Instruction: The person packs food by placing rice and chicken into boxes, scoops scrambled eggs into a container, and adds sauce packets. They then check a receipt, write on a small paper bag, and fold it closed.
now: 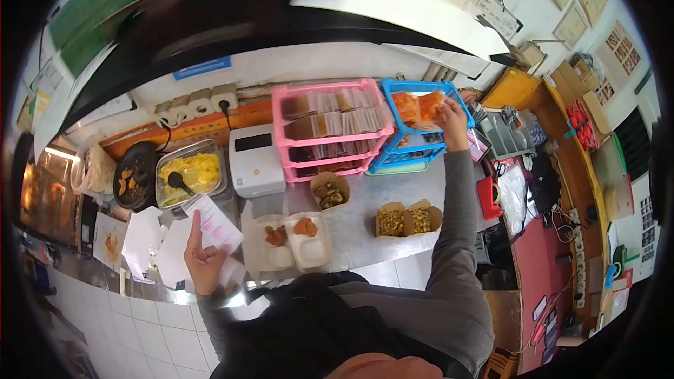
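Observation:
My left hand (203,261) holds a white printed slip (219,228), its index finger stretched up along the paper. My right hand (453,125) reaches into the top tier of a blue stacked basket (393,130). Its fingers are closed at the edge of a clear packet of something orange (427,107). Below my hands, an open takeaway box (279,258) holds two browned, fried-looking pieces. A brown paper cup (329,191) with food stands behind it. An open carton (407,221) with chopped yellow-green filling sits to the right.
Pink stacked baskets (333,142) full of small packets stand beside a white label printer (257,161). Leftward are a container of yellow food (189,172) with a black spoon, a dark pan (137,175) and white open boxes (144,242). A red desk (544,267) with cables lies right.

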Available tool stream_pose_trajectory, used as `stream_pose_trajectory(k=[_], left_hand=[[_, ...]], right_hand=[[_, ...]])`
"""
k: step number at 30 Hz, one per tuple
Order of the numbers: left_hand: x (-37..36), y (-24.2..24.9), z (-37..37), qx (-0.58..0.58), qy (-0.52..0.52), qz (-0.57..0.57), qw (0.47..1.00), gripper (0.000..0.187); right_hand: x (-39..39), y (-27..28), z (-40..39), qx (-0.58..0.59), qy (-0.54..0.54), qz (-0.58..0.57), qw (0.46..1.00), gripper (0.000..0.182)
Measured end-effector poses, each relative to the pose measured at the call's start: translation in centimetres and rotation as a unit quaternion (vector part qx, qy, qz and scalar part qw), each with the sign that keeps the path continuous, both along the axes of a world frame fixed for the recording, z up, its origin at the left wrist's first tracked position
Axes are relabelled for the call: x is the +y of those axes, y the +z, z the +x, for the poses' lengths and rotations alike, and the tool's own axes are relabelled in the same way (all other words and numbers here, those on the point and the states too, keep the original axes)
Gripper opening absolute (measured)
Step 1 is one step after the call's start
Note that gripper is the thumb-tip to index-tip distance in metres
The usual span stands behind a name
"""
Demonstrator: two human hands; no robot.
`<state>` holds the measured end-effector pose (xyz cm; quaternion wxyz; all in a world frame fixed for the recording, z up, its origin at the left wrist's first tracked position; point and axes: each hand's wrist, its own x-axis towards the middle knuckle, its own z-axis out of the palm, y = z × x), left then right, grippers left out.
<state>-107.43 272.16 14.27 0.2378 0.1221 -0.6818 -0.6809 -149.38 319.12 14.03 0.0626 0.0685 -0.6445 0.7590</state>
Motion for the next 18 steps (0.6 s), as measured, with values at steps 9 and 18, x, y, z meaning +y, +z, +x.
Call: stream_pose_trajectory(k=[9,18], left_hand=[[7.8,1.9,-4.5,-0.029,0.027,-0.034,0.999,0.084],[9.6,0.2,-3.0,-0.061,0.108,-0.046,0.991,0.084]], right_hand=[[-2.6,-1.0,-6.7,0.337,-0.042,0.652,0.678,0.028],[-3.1,-1.8,-11.8,0.268,0.055,0.593,0.758,0.017]])
